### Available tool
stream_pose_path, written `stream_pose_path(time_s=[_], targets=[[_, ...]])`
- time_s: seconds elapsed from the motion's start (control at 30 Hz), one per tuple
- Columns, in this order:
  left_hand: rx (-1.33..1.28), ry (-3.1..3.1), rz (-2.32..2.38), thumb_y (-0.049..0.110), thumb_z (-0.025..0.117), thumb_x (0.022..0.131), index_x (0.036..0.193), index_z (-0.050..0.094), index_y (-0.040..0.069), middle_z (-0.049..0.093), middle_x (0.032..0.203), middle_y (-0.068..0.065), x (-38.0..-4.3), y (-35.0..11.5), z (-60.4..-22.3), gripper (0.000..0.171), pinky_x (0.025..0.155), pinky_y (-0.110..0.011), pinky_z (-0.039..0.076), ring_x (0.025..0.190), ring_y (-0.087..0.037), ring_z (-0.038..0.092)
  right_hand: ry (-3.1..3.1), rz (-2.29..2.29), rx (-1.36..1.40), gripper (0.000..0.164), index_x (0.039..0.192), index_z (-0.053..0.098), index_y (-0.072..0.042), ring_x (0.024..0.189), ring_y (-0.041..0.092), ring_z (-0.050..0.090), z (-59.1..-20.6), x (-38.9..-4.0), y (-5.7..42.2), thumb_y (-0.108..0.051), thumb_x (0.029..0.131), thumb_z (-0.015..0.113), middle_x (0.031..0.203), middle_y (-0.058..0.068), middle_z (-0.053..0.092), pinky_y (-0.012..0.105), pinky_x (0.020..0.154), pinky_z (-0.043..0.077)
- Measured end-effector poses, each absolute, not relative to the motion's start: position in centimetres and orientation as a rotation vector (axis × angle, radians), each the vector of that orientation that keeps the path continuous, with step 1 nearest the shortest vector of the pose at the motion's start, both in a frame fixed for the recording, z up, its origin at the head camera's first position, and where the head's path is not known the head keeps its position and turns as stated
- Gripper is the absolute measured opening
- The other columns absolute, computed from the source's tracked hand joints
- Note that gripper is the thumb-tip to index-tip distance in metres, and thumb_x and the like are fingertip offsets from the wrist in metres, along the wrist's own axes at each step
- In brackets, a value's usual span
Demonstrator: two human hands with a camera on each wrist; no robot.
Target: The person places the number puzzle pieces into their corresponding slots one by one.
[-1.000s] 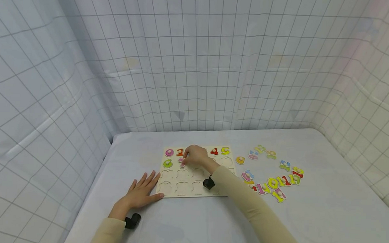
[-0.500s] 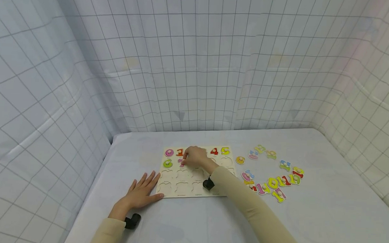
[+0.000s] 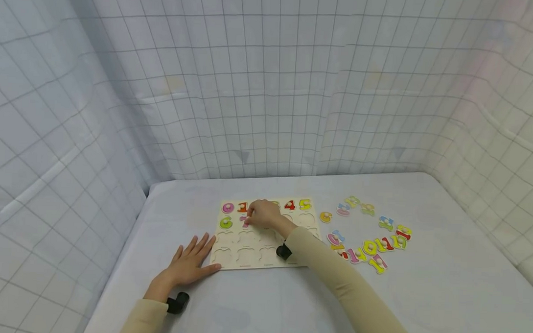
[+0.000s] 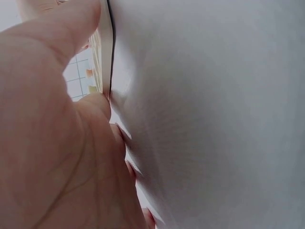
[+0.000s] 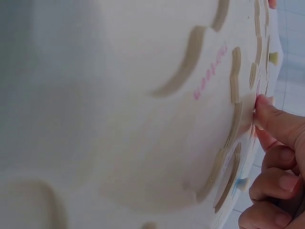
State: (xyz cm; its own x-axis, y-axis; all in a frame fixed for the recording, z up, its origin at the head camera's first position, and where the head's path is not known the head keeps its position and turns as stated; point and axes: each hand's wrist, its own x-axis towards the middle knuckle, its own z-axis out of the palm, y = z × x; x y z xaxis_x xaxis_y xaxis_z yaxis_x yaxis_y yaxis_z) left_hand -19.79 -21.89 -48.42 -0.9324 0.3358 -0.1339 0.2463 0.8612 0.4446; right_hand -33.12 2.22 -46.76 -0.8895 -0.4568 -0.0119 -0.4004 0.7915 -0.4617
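Observation:
A wooden number puzzle board (image 3: 238, 264) lies flat on the table. My right hand (image 3: 265, 214) is over its second row, thumb and fingertips pinching the pink number 7 puzzle piece (image 3: 245, 222), which lies at its recess. In the right wrist view, the right hand (image 5: 281, 162) has its thumb (image 5: 269, 114) low against the board; whether the piece is fully seated cannot be told. The left hand (image 3: 188, 265) rests with spread fingers at the board's left edge, its thumb touching the near corner. Seen from the left wrist, that thumb (image 4: 71, 28) lies along the board's side.
A purple 0 (image 3: 228, 208), red 1 (image 3: 242, 207), red 4 (image 3: 290, 205), yellow 5 (image 3: 305, 204) and green 6 (image 3: 226, 223) sit in the board. Several loose number pieces (image 3: 370, 247) lie right of it. White gridded curtains (image 3: 268, 112) surround the table.
The pink 7 has turned from a tilted position to straighter alignment with its recess, the right hand still at it. The left hand stays by the board. The head view has shifted slightly.

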Motion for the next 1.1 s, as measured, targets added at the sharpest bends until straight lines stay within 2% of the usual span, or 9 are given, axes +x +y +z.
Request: stream_pose_path(time_s=[0.27,0.43,0.5,0.67,0.93,1.1], targets=[[0.454,2.835,0.628,0.065,0.052,0.086,0.152,0.023,0.009,0.015,0.156,-0.017,-20.2,-22.2,-49.4,0.091,0.104,-0.065,-0.004,0.14,-0.042,0.003,2.88,-0.582,-0.684,0.016,0.086,0.065,-0.023,0.061,0.01,0.05,-46.7,-32.9,2.2,-0.038,0.086,0.07,0.08,-0.007,0.061,0.027,0.053,0.039],[0.446,2.834,0.618,0.066,0.052,0.085,0.151,0.023,0.009,0.015,0.156,-0.016,-20.4,-22.3,-49.7,0.092,0.104,-0.064,-0.004,0.14,-0.042,0.003,2.898,-0.578,-0.7,0.027,0.103,0.068,-0.021,0.062,0.009,0.052,-45.8,-32.7,3.4,-0.041,0.085,0.071,0.092,-0.004,0.067,0.024,0.05,0.04],[0.449,2.831,0.619,0.067,0.052,0.085,0.152,0.022,0.009,0.014,0.156,-0.016,-20.5,-22.3,-49.6,0.093,0.104,-0.064,-0.004,0.141,-0.042,0.002,2.897,-0.613,-0.706,0.032,0.108,0.068,-0.019,0.061,0.009,0.053,-45.3,-32.7,4.5,-0.041,0.085,0.071,0.09,-0.004,0.067,0.024,0.047,0.039],[0.457,2.849,0.619,0.067,0.051,0.085,0.152,0.023,0.009,0.015,0.156,-0.016,-20.6,-22.4,-49.8,0.093,0.104,-0.064,-0.003,0.14,-0.042,0.003,2.915,-0.694,-0.634,0.028,0.104,0.069,-0.019,0.056,0.01,0.048,-44.6,-32.8,7.6,-0.04,0.085,0.07,0.072,-0.006,0.058,0.024,0.046,0.035],[0.477,2.835,0.641,0.069,0.05,0.084,0.152,0.021,0.011,0.014,0.156,-0.016,-20.4,-22.5,-49.3,0.094,0.104,-0.064,-0.005,0.141,-0.042,0.002,2.937,-0.793,-0.448,0.023,0.091,0.07,-0.018,0.062,0.013,0.049,-45.1,-33.3,14.5,-0.039,0.083,0.072,0.074,-0.003,0.057,0.028,0.051,0.038],[0.473,2.846,0.615,0.07,0.048,0.084,0.152,0.021,0.01,0.014,0.156,-0.015,-20.7,-22.6,-49.7,0.095,0.104,-0.064,-0.003,0.141,-0.041,0.003,2.942,-0.83,-0.337,0.024,0.091,0.069,-0.015,0.06,0.015,0.048,-45.7,-33.7,19.2,-0.038,0.085,0.071,0.073,-0.001,0.055,0.028,0.05,0.038]])
